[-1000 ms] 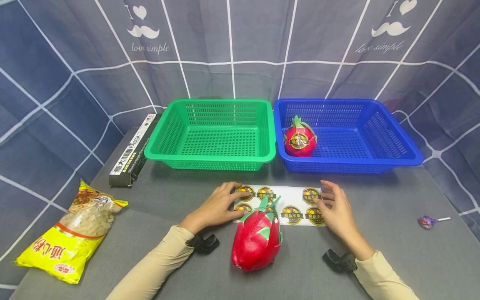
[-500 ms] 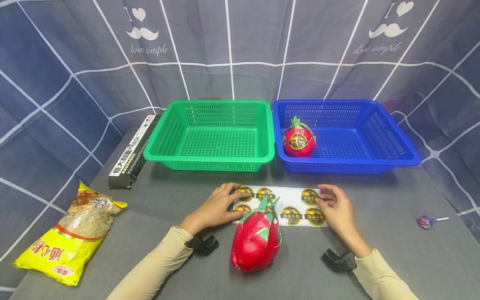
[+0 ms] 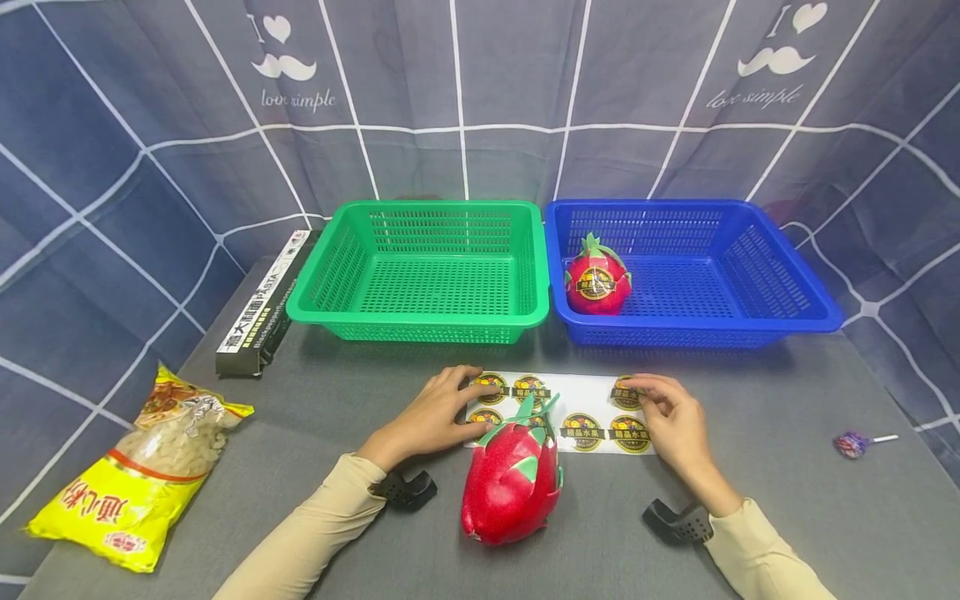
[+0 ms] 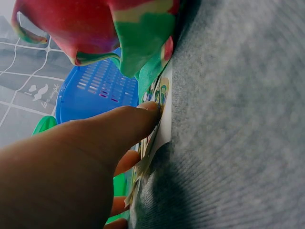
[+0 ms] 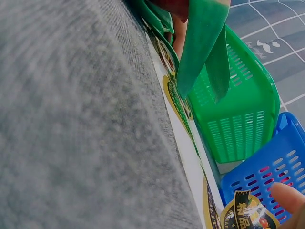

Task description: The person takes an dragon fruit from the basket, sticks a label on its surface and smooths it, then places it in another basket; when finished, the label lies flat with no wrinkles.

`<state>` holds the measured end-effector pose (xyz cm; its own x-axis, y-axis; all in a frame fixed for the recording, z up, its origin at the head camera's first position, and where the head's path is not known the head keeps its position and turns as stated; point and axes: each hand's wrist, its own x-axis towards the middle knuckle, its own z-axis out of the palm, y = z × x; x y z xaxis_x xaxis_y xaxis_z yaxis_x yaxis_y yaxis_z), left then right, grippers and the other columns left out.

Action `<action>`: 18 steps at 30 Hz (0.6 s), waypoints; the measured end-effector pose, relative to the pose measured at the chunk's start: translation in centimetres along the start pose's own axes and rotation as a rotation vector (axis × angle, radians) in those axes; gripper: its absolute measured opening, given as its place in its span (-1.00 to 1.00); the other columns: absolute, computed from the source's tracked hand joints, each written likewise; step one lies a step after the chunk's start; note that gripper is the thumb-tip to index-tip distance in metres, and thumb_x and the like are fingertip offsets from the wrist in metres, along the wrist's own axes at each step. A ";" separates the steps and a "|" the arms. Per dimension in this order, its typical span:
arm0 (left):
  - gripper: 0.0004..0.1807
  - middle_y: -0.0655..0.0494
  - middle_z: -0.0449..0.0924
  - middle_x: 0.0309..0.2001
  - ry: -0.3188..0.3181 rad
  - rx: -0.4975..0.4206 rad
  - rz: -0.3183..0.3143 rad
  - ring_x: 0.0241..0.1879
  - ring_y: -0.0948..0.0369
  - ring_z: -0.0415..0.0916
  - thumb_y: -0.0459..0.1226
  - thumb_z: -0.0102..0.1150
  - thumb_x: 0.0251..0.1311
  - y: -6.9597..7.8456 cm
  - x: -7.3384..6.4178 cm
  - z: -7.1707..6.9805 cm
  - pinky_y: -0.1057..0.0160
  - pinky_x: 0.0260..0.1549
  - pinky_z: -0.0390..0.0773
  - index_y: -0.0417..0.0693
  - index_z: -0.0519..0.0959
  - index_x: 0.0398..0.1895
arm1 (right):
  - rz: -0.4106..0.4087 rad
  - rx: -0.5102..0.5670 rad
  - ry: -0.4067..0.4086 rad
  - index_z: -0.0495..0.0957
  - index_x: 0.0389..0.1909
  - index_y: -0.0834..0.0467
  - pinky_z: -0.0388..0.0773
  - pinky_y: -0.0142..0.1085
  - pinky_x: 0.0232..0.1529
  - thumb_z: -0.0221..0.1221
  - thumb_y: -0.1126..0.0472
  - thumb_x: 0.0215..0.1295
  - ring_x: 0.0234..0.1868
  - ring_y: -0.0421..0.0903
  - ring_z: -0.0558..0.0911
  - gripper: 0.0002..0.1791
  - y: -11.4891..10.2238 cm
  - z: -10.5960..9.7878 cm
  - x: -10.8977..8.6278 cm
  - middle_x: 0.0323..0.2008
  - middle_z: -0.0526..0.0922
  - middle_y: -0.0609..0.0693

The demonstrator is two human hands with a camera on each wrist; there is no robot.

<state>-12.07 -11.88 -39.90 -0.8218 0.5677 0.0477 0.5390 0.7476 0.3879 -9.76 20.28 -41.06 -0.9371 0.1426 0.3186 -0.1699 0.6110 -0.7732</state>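
A white sheet of round gold-and-black fruit stickers lies on the grey table. My left hand rests on its left end, fingers spread, with the thumb pressing the sheet in the left wrist view. At the right end, my right hand pinches the edge of the upper-right sticker, which stands raised from the sheet in the right wrist view. A red dragon fruit with green scales lies in front of the sheet, its leafy tip covering part of the stickers.
Behind stand a green basket and a blue basket; the blue one holds a dragon fruit bearing a sticker. A pasta box and a yellow bag of pasta lie left. A lollipop lies right.
My right fingers have shifted left over the upper-right sticker, and it now looks lifted. The left hand and the dragon fruit have stayed in place.
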 end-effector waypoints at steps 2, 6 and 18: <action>-0.44 0.04 0.25 0.22 0.000 -0.001 0.001 0.21 0.09 0.19 0.07 0.13 0.05 0.0 0.0 0.0 -0.01 0.19 0.19 0.26 0.39 0.17 | -0.035 -0.030 -0.014 0.65 -0.28 0.14 0.35 -0.57 -0.44 0.04 0.56 -0.01 -0.36 -0.55 0.39 -0.63 0.1 0.0 0.0 -0.17 0.63 0.06; -0.44 0.04 0.25 0.22 0.002 0.001 0.000 0.21 0.09 0.18 0.08 0.13 0.05 0.0 0.0 0.0 -0.01 0.20 0.19 0.27 0.39 0.17 | -0.060 -0.057 -0.047 0.63 -0.19 0.15 0.27 -0.49 -0.13 0.01 0.56 0.00 -0.19 -0.51 0.41 -0.59 0.2 0.0 0.0 -0.15 0.65 0.10; -0.45 0.04 0.25 0.22 -0.001 0.001 -0.004 0.20 0.10 0.19 0.08 0.12 0.06 0.0 0.1 0.1 0.01 0.17 0.21 0.27 0.39 0.17 | 0.004 -0.091 -0.068 0.60 -0.09 0.13 0.28 -0.56 -0.29 0.07 0.50 0.06 -0.29 -0.21 0.42 -0.60 0.1 0.1 0.0 -0.18 0.67 0.12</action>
<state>-12.11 -11.83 -40.00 -0.8238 0.5651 0.0453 0.5360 0.7502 0.3871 -9.77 20.29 -41.20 -0.9567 0.0935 0.2755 -0.1411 0.6791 -0.7204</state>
